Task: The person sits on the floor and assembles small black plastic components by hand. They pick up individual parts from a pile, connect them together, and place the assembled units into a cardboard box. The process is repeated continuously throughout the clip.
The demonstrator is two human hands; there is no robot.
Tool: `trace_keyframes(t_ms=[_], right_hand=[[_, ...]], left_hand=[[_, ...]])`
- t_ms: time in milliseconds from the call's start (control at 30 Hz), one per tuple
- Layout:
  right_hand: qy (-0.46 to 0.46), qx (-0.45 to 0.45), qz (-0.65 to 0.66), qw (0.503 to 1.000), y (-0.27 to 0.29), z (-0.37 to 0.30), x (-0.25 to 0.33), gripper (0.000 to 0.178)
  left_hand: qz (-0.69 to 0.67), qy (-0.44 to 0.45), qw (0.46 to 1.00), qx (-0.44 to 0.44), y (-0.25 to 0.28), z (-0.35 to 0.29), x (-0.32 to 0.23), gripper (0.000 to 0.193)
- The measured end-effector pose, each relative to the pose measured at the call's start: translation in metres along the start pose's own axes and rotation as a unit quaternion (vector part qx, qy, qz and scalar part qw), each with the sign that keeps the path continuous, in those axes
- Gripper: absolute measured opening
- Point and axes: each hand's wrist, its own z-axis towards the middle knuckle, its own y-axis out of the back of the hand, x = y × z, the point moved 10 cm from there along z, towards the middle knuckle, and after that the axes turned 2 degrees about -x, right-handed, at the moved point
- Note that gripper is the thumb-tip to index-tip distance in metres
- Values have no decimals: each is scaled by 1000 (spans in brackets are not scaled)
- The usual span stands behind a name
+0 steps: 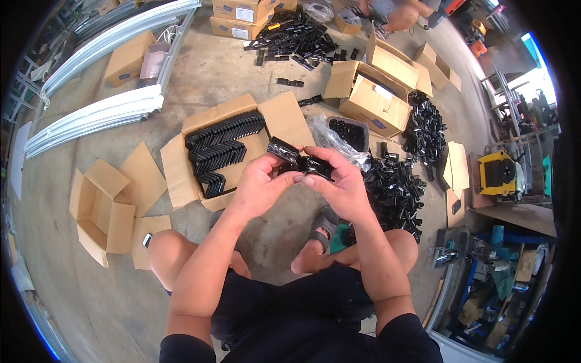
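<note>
My left hand [260, 184] and my right hand [340, 184] meet in front of me, both closed on a glossy black bracket [282, 149]. It bends in the middle, and the thumbs press close together at its near side. Whether it is one piece or two joined pieces I cannot tell. Just beyond my left hand stands an open cardboard box [173, 160] with rows of similar black angled brackets [216, 155] inside. To the right of my right hand lies a heap of loose black pieces [396, 196] on the floor.
A plastic tub [365, 140] of small black parts stands beside a clear plastic bag [327, 133]. Farther off are cardboard boxes [378, 109] and another black heap [296, 39]. An open small carton [104, 209] and white rails [97, 118] lie left. Another person [399, 13] sits far right.
</note>
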Motion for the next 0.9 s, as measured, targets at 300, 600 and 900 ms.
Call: trace_keyframes(t_ms=[300, 600, 900], right_hand=[[56, 42, -235, 969, 7, -3, 11, 41], [1, -46, 1, 999, 20, -7, -10, 36], [20, -36, -20, 999, 20, -5, -10, 40]], left_hand=[[147, 40, 986, 68, -18, -6, -17, 60], [13, 40, 999, 10, -9, 0, -6, 43], [-11, 25, 1000, -2, -12, -1, -2, 41]])
